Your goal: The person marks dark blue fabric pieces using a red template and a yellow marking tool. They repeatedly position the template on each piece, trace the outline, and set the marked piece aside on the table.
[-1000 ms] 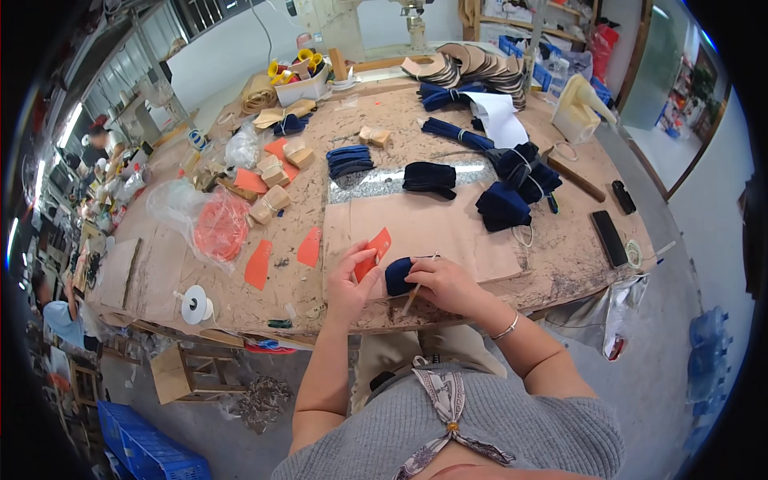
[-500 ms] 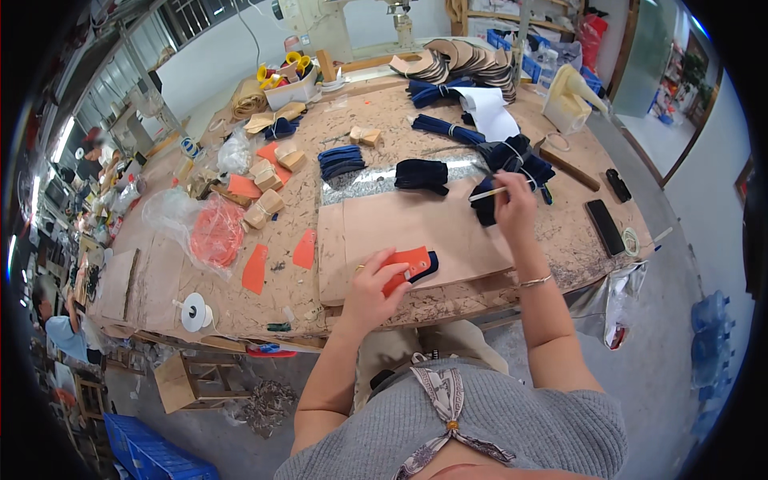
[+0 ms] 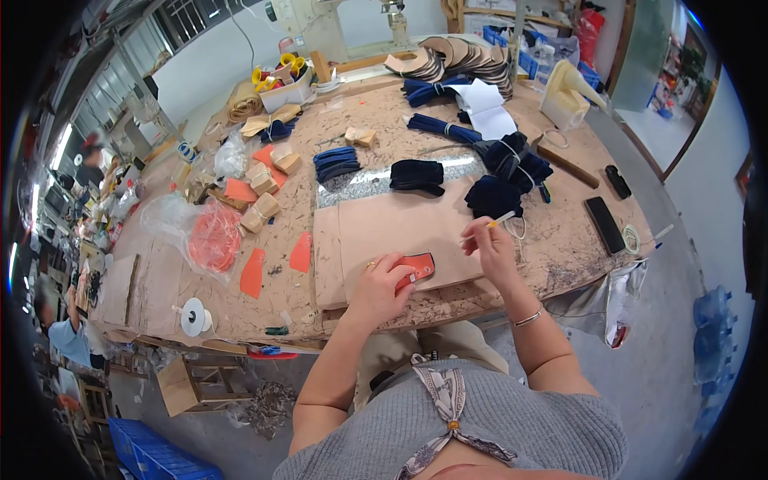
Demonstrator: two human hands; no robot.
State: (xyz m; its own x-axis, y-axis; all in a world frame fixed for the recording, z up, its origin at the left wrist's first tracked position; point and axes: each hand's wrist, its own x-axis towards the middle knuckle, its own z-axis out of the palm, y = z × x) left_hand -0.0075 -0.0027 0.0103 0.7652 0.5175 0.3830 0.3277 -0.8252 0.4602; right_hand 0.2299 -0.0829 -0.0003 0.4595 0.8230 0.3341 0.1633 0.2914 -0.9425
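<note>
Head view: navy fabric stacks (image 3: 494,194) beyond hands (image 3: 379,286).

Board (image 3: 384,228) bare btwn hands; navy stacks (image 3: 492,196) crowd far edge, orange cutouts (image 3: 276,264) left.

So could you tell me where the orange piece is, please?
In the head view, the orange piece lies on the tan sheet near the table's front edge, under the left hand.
</note>
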